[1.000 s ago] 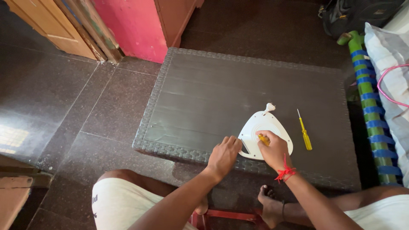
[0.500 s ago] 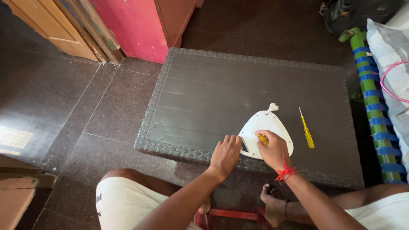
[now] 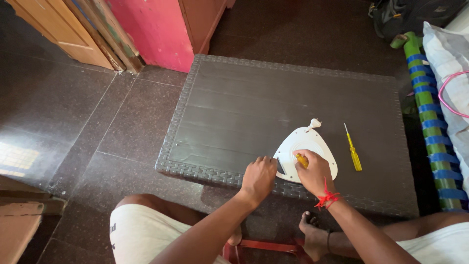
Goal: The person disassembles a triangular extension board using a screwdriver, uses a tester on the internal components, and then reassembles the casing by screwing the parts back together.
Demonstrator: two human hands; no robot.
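A white, rounded triangular plastic cover (image 3: 312,146) lies on a low dark table (image 3: 273,102) near its front edge. My right hand (image 3: 315,172), with a red thread at the wrist, rests on the cover and grips a small yellow-handled tool (image 3: 302,160). My left hand (image 3: 259,177) is curled at the cover's left edge, touching it; I cannot tell whether it holds anything. A yellow screwdriver (image 3: 352,150) lies loose on the table just right of the cover.
A green and blue striped pole (image 3: 432,122) runs along the table's right side, with a white sack (image 3: 452,83) beyond it. A pink cabinet (image 3: 161,29) and wooden door (image 3: 53,29) stand at the back left. A red stool frame (image 3: 264,247) is under my legs.
My left hand has slid right along the table's front edge and now touches the cover's left side. My right hand has stayed on the cover.
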